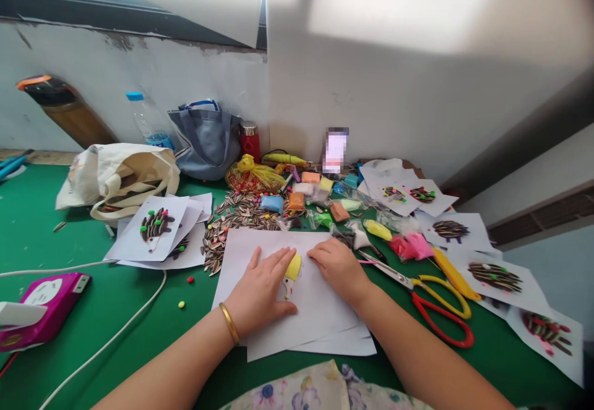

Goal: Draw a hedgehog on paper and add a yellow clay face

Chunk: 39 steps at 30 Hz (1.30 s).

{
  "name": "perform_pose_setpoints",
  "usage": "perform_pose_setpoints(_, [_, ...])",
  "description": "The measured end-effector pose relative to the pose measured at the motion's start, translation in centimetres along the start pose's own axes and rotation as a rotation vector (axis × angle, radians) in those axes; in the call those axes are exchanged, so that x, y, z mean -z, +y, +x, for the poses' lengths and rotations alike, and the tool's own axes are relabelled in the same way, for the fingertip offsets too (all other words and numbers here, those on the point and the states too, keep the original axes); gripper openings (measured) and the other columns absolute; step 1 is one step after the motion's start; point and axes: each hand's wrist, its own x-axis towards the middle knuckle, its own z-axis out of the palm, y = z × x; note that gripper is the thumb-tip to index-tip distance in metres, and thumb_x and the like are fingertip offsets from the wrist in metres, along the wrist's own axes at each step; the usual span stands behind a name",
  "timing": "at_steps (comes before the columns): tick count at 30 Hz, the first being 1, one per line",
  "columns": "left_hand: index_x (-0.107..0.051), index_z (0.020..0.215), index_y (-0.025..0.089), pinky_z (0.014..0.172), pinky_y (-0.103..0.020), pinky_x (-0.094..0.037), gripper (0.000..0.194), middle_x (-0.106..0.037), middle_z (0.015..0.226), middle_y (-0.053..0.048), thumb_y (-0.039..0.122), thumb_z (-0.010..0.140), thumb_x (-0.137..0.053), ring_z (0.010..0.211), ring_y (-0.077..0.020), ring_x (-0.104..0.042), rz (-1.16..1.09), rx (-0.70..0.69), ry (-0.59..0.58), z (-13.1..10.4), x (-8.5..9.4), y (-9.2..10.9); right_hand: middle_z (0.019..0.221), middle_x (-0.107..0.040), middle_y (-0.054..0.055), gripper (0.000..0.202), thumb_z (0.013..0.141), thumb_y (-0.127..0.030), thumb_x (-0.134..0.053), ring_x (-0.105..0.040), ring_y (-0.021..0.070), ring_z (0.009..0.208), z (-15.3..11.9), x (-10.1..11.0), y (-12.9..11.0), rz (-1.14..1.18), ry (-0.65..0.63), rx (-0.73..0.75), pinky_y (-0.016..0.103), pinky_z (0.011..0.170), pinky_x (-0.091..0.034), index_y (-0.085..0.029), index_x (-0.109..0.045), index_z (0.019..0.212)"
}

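Several white sheets of paper (320,326) lie stacked in front of me. On the top sheet is a small hedgehog-like drawing with a flattened yellow clay patch (294,266) on its body. My left hand (264,283) lies palm down on the sheet, fingers stretched, partly covering the drawing and patch. Just right of the drawing, my right hand (336,268) rests on the paper with its fingers curled together. Whatever its fingertips may hold is hidden. Striped sunflower seeds (216,246) are heaped beyond the sheet.
Scissors (413,283) and a yellow utility knife (452,274) lie at right, near finished seed pictures (494,277). Behind the paper are coloured clay packets (297,201). More pictures (158,230), a canvas bag (134,162), a purple power strip (51,302) and a white cable (114,329) are at left.
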Motion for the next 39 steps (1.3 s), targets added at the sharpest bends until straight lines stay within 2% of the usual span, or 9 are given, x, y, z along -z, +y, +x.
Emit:
perform_pose_setpoints(4, [-0.015,0.153,0.027,0.119,-0.062,-0.008,0.107,-0.041,0.152,-0.015,0.042,0.069,-0.080,0.140,-0.0317,-0.039,-0.009,-0.004,0.013,-0.1,-0.1,0.0,0.101,-0.072,0.006,0.019,0.093,-0.017,-0.059,-0.058,0.0204,0.093,-1.4,0.8,-0.6,-0.051,-0.057,0.024,0.035,0.084,-0.044,-0.022,-0.072,0.106])
perform_pose_setpoints(7, [-0.016,0.153,0.028,0.118,-0.062,-0.010,0.106,-0.042,0.151,-0.015,0.042,0.070,-0.080,0.140,-0.0320,-0.039,-0.009,-0.003,0.008,0.0,-0.1,0.0,0.114,-0.069,0.007,0.027,0.090,-0.019,-0.063,-0.057,0.0232,0.104,-1.9,1.6,-1.1,-0.112,-0.108,0.001,0.039,0.090,-0.042,-0.024,-0.068,0.117])
perform_pose_setpoints(11, [-0.017,0.153,0.027,0.118,-0.062,-0.009,0.105,-0.042,0.151,-0.015,0.042,0.070,-0.079,0.140,-0.0317,-0.039,-0.002,-0.004,0.004,0.1,-0.1,0.0,0.139,-0.056,0.010,0.044,0.090,-0.035,-0.065,-0.048,0.0293,0.125,-1.6,1.8,-1.2,-0.191,-0.158,-0.042,0.046,0.099,-0.036,-0.022,-0.059,0.131])
perform_pose_setpoints(15, [-0.017,0.153,0.027,0.118,-0.062,-0.010,0.105,-0.043,0.151,-0.015,0.042,0.070,-0.079,0.140,-0.0315,-0.039,0.004,-0.007,0.011,0.0,-0.1,-0.1,0.147,-0.050,0.010,0.047,0.091,-0.041,-0.061,-0.044,0.0297,0.131,-1.9,2.0,-1.2,-0.187,-0.187,-0.032,0.046,0.101,-0.034,-0.023,-0.056,0.134])
perform_pose_setpoints(20, [-0.016,0.153,0.028,0.118,-0.062,-0.010,0.107,-0.043,0.151,-0.014,0.041,0.068,-0.081,0.140,-0.0318,-0.040,0.003,-0.014,0.014,0.0,-0.2,-0.2,0.135,-0.061,0.004,0.020,0.092,-0.026,-0.061,-0.047,0.0270,0.125,-2.6,2.2,-1.2,-0.098,-0.095,-0.011,0.045,0.099,-0.033,-0.029,-0.069,0.111])
perform_pose_setpoints(26, [-0.014,0.153,0.028,0.118,-0.062,-0.010,0.107,-0.041,0.152,-0.015,0.040,0.070,-0.080,0.140,-0.0316,-0.039,0.001,-0.007,0.001,0.1,-0.1,-0.2,0.099,-0.071,0.004,0.003,0.088,-0.020,-0.066,-0.055,0.0217,0.100,-0.9,1.5,-0.9,0.031,-0.052,-0.047,0.036,0.085,-0.037,-0.022,-0.068,0.089])
perform_pose_setpoints(32, [-0.017,0.153,0.028,0.118,-0.062,-0.009,0.106,-0.042,0.152,-0.015,0.041,0.069,-0.080,0.140,-0.0319,-0.039,-0.005,0.000,-0.004,0.1,0.0,-0.1,0.091,-0.069,0.004,0.023,0.089,-0.020,-0.065,-0.054,0.0221,0.094,0.2,0.9,-0.7,-0.010,-0.005,-0.098,0.034,0.082,-0.037,-0.023,-0.066,0.112])
perform_pose_setpoints(36, [-0.018,0.153,0.028,0.118,-0.062,-0.010,0.104,-0.042,0.151,-0.014,0.042,0.070,-0.079,0.139,-0.0329,-0.041,-0.014,-0.006,0.008,0.1,-0.1,-0.1,0.085,-0.067,0.004,0.004,0.089,-0.024,-0.066,-0.055,0.0215,0.090,0.3,0.3,-0.6,-0.036,-0.026,-0.097,0.034,0.080,-0.036,-0.022,-0.069,0.091])
perform_pose_setpoints(39, [-0.018,0.153,0.028,0.118,-0.063,-0.010,0.104,-0.043,0.151,-0.014,0.043,0.070,-0.079,0.138,-0.0332,-0.041,-0.013,-0.014,0.018,0.1,-0.2,-0.2,0.088,-0.067,0.005,0.006,0.089,-0.024,-0.065,-0.054,0.0218,0.089,0.2,0.4,-0.7,-0.001,0.006,-0.129,0.034,0.079,-0.037,-0.020,-0.067,0.094])
